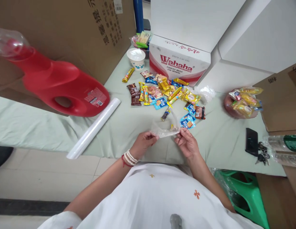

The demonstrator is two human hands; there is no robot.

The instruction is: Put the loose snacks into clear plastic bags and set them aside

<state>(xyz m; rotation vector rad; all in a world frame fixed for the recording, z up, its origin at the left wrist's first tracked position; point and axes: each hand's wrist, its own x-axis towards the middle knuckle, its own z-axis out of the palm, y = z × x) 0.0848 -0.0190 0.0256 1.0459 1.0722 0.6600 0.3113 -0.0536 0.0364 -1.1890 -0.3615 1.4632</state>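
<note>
Between my two hands a clear plastic bag point(162, 128) is held by its near edge, just above the cloth. My left hand point(145, 143), with beads at the wrist, pinches its left corner. The right corner is gripped between thumb and fingers of my right hand point(187, 142). A small yellow piece shows in or behind the bag; I cannot tell which. Just beyond it lies a dark-wrapped snack point(165, 114), with blue biscuit packets point(187, 122) to the right. Farther back is a loose pile of wrapped snacks, among them brown cocoa packets point(133, 90) and yellow sticks point(174, 93).
A Wahaba-lettered carton point(179, 60) and a paper cup point(136, 58) stand behind the snacks. To the left are a red jug point(64, 84) and a white roll point(93, 128). A filled bowl point(228, 105), a phone point(251, 140) and keys point(263, 156) lie right.
</note>
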